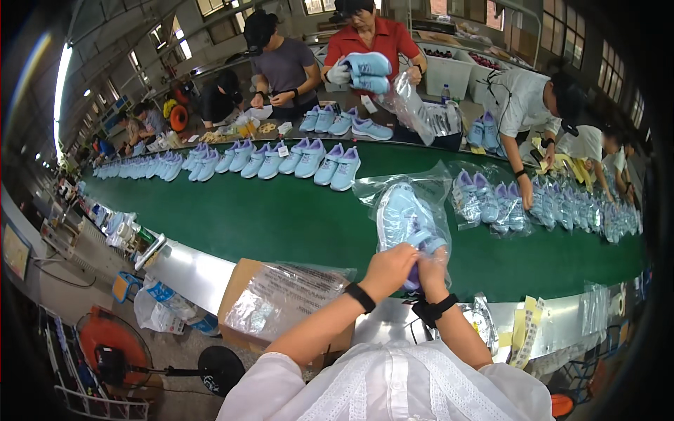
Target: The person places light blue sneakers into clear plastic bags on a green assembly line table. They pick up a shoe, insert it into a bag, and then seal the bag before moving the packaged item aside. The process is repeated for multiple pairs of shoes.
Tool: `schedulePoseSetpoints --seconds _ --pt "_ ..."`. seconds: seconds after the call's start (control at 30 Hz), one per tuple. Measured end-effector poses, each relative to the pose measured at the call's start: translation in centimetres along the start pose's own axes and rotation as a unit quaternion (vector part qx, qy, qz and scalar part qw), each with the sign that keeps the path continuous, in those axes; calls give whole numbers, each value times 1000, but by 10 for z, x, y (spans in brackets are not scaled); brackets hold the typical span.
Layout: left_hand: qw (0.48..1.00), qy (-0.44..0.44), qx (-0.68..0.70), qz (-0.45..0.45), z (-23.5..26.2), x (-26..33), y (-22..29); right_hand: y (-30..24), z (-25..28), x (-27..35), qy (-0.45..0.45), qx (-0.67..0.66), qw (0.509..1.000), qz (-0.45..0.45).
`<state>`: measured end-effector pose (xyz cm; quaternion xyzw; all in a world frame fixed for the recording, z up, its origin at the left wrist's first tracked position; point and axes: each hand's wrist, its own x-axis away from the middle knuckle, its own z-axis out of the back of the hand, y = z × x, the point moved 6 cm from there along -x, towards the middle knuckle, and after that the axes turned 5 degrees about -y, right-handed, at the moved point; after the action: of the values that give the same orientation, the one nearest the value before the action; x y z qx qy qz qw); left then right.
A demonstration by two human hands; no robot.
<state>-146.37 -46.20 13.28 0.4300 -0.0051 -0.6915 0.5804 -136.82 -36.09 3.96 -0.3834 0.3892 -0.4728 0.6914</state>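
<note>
A light blue sneaker (pixel 404 214) with a white sole and purple lining is partly inside a clear plastic bag (pixel 441 184), held over the green belt in front of me. Its toe points away, and the bag spreads past it on both sides. My left hand (pixel 392 270) is closed near the heel end, fingers gripping there. My right hand (pixel 432 270) is closed at the same end, beside the strap and the bag's edge. Whether a second shoe lies beneath cannot be made out clearly. Both wrists wear black bands.
Blue sneakers (pixel 309 160) line the green belt (pixel 281 224) at left; bagged pairs (pixel 509 203) sit at right, where a co-worker's hand (pixel 525 191) reaches in. A cardboard box (pixel 242 291) with plastic bags stands near my left forearm. Across, a person in red (pixel 379 38) holds shoes.
</note>
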Motion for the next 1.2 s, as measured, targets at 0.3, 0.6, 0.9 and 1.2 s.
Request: schedulePoseSetpoints --seconds 0.3,0.6,0.9,1.2 --pt "973 -188 -13 -131 -82 -5 55 1 -13 -20 -164 223 957 85" --pt "968 -137 -188 94 -41 -67 33 -21 -66 25 -292 371 817 331" --pt "944 -303 -32 124 -74 -48 -51 9 -91 25 -379 112 903 169" --pt "972 -201 -115 31 -101 -59 4 -15 -84 77 -345 133 830 418"
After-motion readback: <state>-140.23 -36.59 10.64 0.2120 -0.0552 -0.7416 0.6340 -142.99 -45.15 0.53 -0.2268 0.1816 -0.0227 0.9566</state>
